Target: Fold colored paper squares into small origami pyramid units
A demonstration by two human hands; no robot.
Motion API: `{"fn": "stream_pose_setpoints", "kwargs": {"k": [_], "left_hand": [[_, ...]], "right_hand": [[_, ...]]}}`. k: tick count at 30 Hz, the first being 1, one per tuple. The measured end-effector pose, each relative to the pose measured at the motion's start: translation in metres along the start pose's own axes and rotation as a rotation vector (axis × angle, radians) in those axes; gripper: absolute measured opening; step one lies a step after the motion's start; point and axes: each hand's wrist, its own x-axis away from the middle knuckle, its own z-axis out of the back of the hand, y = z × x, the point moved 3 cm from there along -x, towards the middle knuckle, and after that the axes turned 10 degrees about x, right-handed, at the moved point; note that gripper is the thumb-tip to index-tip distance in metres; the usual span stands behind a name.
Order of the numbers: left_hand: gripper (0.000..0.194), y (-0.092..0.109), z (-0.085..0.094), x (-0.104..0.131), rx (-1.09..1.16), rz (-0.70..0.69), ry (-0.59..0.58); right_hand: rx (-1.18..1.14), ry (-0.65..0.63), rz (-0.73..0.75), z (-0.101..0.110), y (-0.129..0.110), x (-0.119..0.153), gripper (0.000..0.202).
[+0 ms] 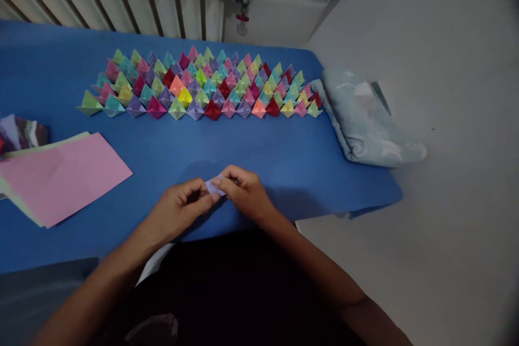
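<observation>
A small piece of folded lavender paper [214, 186] is pinched between both hands above the blue surface [259, 157]. My left hand [183, 206] grips its left side, with thumb and fingers closed on it. On the right side, my right hand [245, 190] holds it, the thumb lying across the paper. Beyond the hands stand rows of small folded paper boats [210, 88] in green, pink, blue, purple, red and yellow, set close together.
Pink sheets [68, 178] lie over pale green ones at the left, beside a dark patterned bundle [30, 134]. A folded grey-green cloth [365, 119] sits at the right end by the wall. Behind are a white radiator [117, 0] and a red-handled valve [243, 18].
</observation>
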Motion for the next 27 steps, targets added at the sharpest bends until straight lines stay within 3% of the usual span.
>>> {"fn": "stream_pose_setpoints", "kwargs": {"k": [4,9,12,16,20,27], "left_hand": [[0.028,0.009,0.005,0.001,0.132,0.039,-0.109],[0.026,0.013,0.006,0.004,0.206,0.009,-0.022],[0.029,0.013,0.003,0.006,0.234,-0.004,-0.071],[0.033,0.014,0.003,0.008,0.264,-0.038,-0.093],[0.036,0.012,0.001,0.012,0.356,-0.065,-0.076],[0.036,0.008,-0.004,0.013,0.470,-0.056,-0.004]], "right_hand": [[-0.189,-0.153,-0.068,0.002,-0.007,0.009,0.022],[-0.102,-0.134,0.011,0.010,-0.019,0.021,0.032],[-0.017,-0.140,0.098,0.011,-0.025,0.024,0.037],[-0.099,-0.199,0.128,0.011,-0.032,0.024,0.032],[-0.192,-0.234,0.132,0.008,-0.034,0.024,0.026],[-0.308,-0.223,0.009,0.001,-0.025,0.022,0.031]]}}
